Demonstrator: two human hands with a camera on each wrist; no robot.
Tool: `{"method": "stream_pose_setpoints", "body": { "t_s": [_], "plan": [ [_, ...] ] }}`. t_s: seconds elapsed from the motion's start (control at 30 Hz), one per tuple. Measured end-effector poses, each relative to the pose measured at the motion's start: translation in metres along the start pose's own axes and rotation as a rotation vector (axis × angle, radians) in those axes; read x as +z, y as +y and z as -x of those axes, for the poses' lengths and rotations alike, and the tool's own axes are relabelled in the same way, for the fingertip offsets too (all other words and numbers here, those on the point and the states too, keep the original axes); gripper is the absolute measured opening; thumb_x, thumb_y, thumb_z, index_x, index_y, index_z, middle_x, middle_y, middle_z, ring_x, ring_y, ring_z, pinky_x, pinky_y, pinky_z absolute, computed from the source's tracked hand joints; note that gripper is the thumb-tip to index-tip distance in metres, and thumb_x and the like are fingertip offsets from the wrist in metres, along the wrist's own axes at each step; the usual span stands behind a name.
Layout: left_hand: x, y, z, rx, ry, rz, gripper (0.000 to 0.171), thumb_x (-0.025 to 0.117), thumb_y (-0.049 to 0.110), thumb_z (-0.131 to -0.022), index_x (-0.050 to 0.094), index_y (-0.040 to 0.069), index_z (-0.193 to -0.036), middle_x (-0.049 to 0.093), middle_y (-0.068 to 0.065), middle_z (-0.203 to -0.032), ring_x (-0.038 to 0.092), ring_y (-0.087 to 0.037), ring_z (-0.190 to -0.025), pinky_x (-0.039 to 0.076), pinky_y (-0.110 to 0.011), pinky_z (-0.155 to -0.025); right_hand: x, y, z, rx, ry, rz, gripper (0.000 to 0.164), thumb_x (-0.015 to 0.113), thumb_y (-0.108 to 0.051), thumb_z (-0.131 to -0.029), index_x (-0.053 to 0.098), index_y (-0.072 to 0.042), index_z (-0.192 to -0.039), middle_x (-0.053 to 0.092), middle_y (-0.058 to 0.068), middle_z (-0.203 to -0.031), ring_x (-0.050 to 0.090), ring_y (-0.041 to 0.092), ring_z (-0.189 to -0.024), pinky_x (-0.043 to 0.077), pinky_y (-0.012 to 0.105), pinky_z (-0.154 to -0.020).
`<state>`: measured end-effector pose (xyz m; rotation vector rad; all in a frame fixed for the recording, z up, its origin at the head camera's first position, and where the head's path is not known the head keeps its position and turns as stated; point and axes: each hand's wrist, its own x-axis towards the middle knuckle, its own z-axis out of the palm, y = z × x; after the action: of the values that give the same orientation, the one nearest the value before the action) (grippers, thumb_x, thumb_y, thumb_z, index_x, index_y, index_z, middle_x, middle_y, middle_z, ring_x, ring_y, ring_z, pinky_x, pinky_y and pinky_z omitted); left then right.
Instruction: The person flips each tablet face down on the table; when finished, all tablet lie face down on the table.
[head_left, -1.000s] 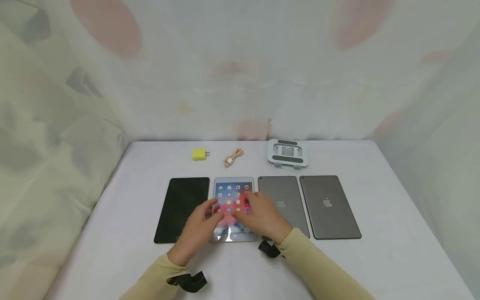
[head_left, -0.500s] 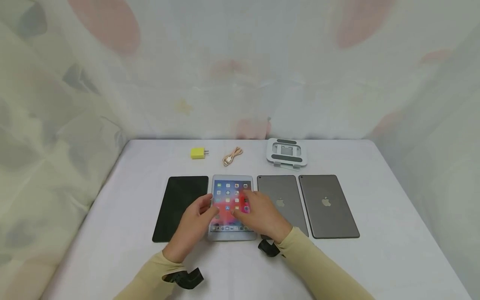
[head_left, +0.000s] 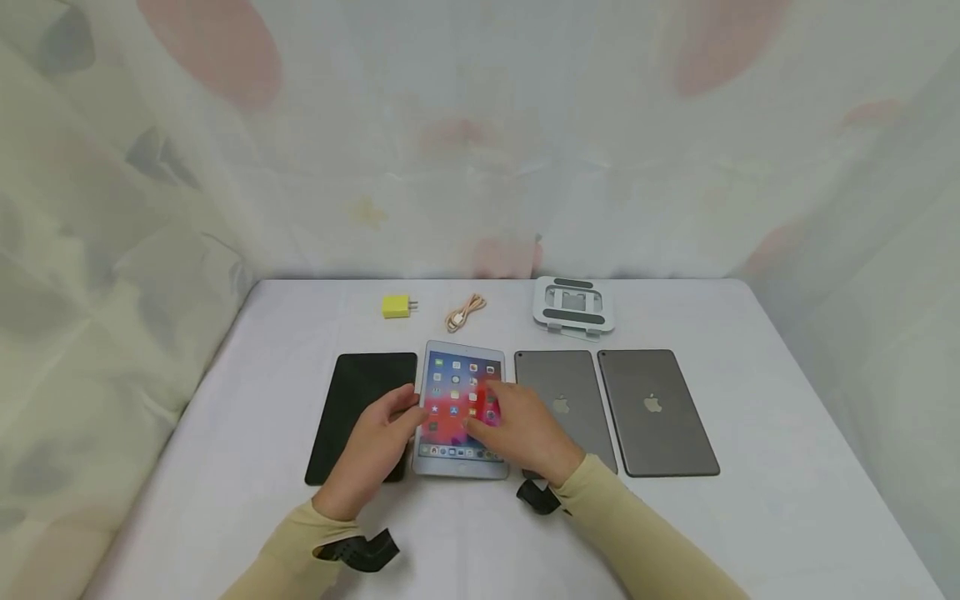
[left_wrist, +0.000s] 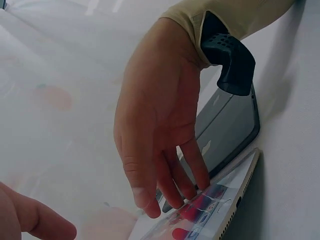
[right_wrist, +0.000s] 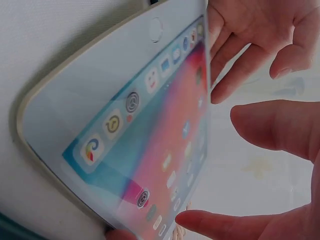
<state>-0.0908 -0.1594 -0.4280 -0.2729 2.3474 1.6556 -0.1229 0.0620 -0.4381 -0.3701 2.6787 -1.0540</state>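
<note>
A white tablet [head_left: 450,467] with its lit screen up lies between my hands, its left side tilted up. My left hand [head_left: 367,454] is at its left edge. In the right wrist view, this hand's fingers [right_wrist: 220,92] reach behind that edge, its thumb held off the screen. My right hand [head_left: 528,433] is over the right side, fingertips near that edge. Its thumb [right_wrist: 275,125] and forefinger are spread apart in the right wrist view. A black tablet [head_left: 360,392] is left of the white one, partly under my left hand.
Two grey tablets, one nearer [head_left: 573,379] and one farther right [head_left: 660,433], lie back up. Behind the row are a yellow charger plug [head_left: 396,307], a coiled cable [head_left: 467,312] and a folded white stand [head_left: 573,307]. A curtain [head_left: 480,167] hangs behind the table.
The white tablet's left side has come up and its far end has turned slightly leftward. My left hand has shifted left along with that edge; my right hand has stayed nearly still.
</note>
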Motion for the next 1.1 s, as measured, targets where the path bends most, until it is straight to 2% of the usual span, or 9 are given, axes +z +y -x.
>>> {"method": "stream_pose_setpoints", "body": {
  "t_s": [0.1,0.33,0.47,0.83,0.97,1.1],
  "plan": [
    [-0.001,0.000,0.000,0.005,-0.001,-0.006,0.064,0.058,0.028,-0.109,0.040,0.001,-0.165,0.049,-0.020,-0.167,0.056,-0.038,-0.148,0.047,-0.052,-0.121,0.001,0.000,0.000,-0.002,-0.001,0.000,0.068,0.079,-0.038,-0.097,0.059,-0.001,-0.151,0.068,0.019,-0.143,0.065,0.035,-0.125,0.061,0.052,-0.105],
    [-0.004,0.000,-0.001,-0.003,-0.036,0.015,0.061,0.057,0.031,-0.110,0.043,0.007,-0.164,0.052,-0.014,-0.165,0.057,-0.034,-0.145,0.049,-0.052,-0.121,0.001,0.000,0.000,0.004,-0.026,-0.029,0.070,0.078,-0.038,-0.098,0.056,-0.003,-0.155,0.068,0.018,-0.143,0.065,0.032,-0.123,0.062,0.050,-0.103],
    [-0.005,0.001,-0.001,0.000,-0.047,0.027,0.061,0.056,0.030,-0.110,0.042,0.007,-0.165,0.050,-0.013,-0.166,0.054,-0.032,-0.147,0.047,-0.053,-0.123,0.002,0.000,0.000,0.002,-0.040,-0.042,0.072,0.078,-0.041,-0.099,0.054,-0.004,-0.157,0.066,0.018,-0.146,0.065,0.034,-0.127,0.061,0.052,-0.105],
    [-0.002,0.009,0.002,0.003,-0.004,-0.005,0.065,0.059,0.031,-0.108,0.041,0.010,-0.167,0.042,-0.013,-0.169,0.045,-0.036,-0.151,0.046,-0.055,-0.123,0.003,-0.001,-0.001,0.024,-0.037,-0.075,0.075,0.074,-0.048,-0.099,0.053,-0.007,-0.158,0.065,0.017,-0.150,0.064,0.036,-0.133,0.058,0.057,-0.109],
    [-0.002,0.012,0.006,0.010,0.014,-0.015,0.064,0.061,0.032,-0.108,0.043,0.012,-0.166,0.043,-0.013,-0.168,0.047,-0.036,-0.151,0.047,-0.054,-0.122,0.003,-0.003,-0.001,0.055,-0.046,-0.094,0.078,0.075,-0.053,-0.098,0.055,-0.006,-0.157,0.065,0.016,-0.150,0.064,0.036,-0.133,0.057,0.057,-0.110],
    [0.000,0.016,0.009,0.050,0.017,-0.032,0.065,0.064,0.034,-0.107,0.044,0.014,-0.165,0.046,-0.013,-0.164,0.051,-0.036,-0.146,0.052,-0.054,-0.118,0.003,-0.004,-0.002,0.087,-0.048,-0.107,0.080,0.076,-0.057,-0.095,0.057,-0.007,-0.156,0.065,0.015,-0.150,0.064,0.035,-0.132,0.057,0.058,-0.110]
  ]
}}
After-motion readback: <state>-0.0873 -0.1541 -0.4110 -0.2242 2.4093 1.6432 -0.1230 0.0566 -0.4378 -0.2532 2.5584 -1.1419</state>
